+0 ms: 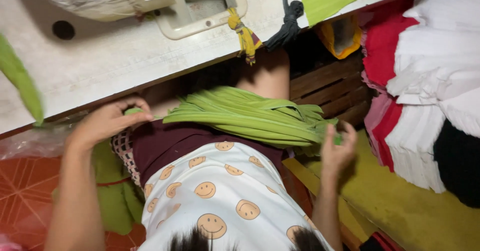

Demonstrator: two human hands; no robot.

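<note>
A bundle of folded green fabric strips (250, 116) lies across my lap, below the edge of a white sewing table (115, 61). My left hand (107, 121) pinches the left end of a green strip next to the table edge. My right hand (337, 148) grips the right end of the bundle, fingers curled around the green cloth. I wear a white shirt with smiley faces (220, 196) and dark maroon shorts (165, 143).
A sewing machine base (200, 11) sits on the table with a yellow tassel (245, 36) and a black cord (290, 21) hanging. Stacks of white, red and black cloth (425, 81) stand at the right. More green fabric (112, 196) lies at my left.
</note>
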